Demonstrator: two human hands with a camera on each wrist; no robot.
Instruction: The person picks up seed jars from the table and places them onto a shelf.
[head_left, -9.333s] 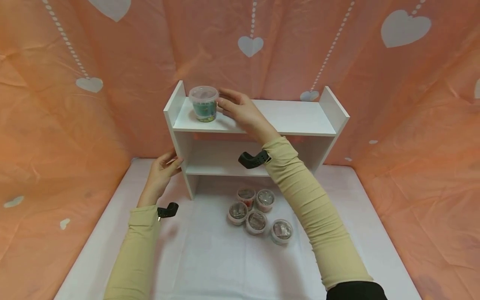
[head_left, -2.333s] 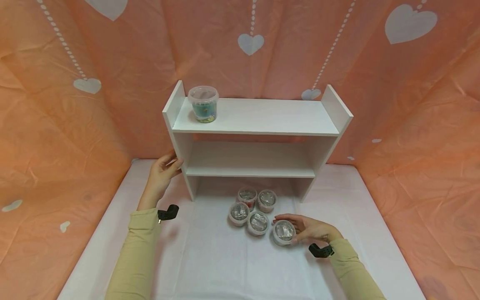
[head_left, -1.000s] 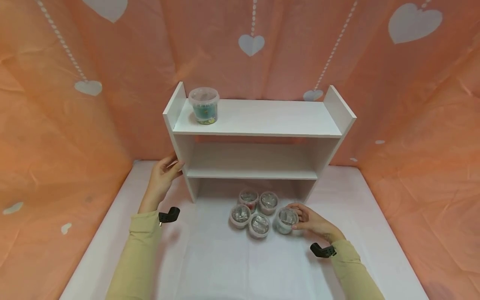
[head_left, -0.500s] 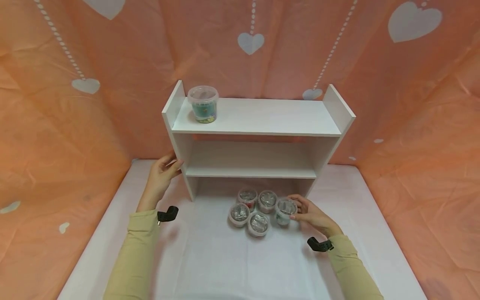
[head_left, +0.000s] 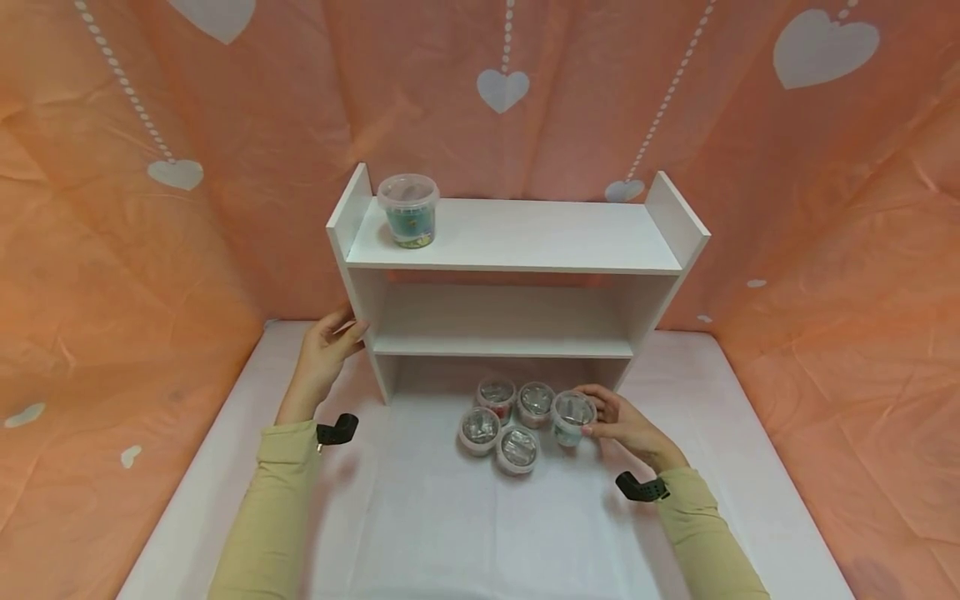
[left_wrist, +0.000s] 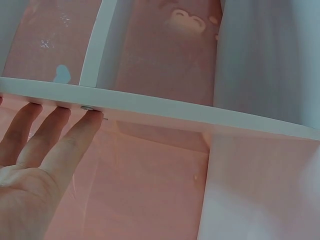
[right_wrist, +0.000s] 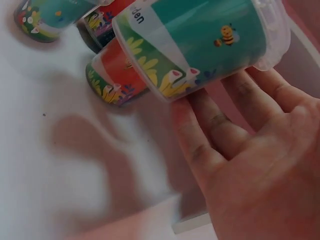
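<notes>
My right hand [head_left: 630, 433] holds a lidded plastic tub [head_left: 572, 412] by its right side, thumb in front and fingers behind. The right wrist view shows the tub's teal label [right_wrist: 200, 40] with a bee and flowers, and its base raised off the white cloth. My left hand [head_left: 318, 367] rests against the left side panel [head_left: 360, 287] of a white shelf unit. In the left wrist view, straight fingers [left_wrist: 70, 147] touch that panel. Several similar tubs [head_left: 517, 450] stand grouped just left of the held one; red labels [right_wrist: 117, 75] show on some.
A taller teal tub [head_left: 408, 212] stands at the left end of the top shelf [head_left: 540, 233]. Below it runs a middle shelf [head_left: 502, 321]. White cloth [head_left: 435, 525] covers the table, and an orange heart-patterned curtain [head_left: 300, 167] surrounds it.
My right hand has come down from the taller tub on the top shelf, gripped the rightmost tub on the table, and lifted it towards the shelf unit. The left hand stays put.
</notes>
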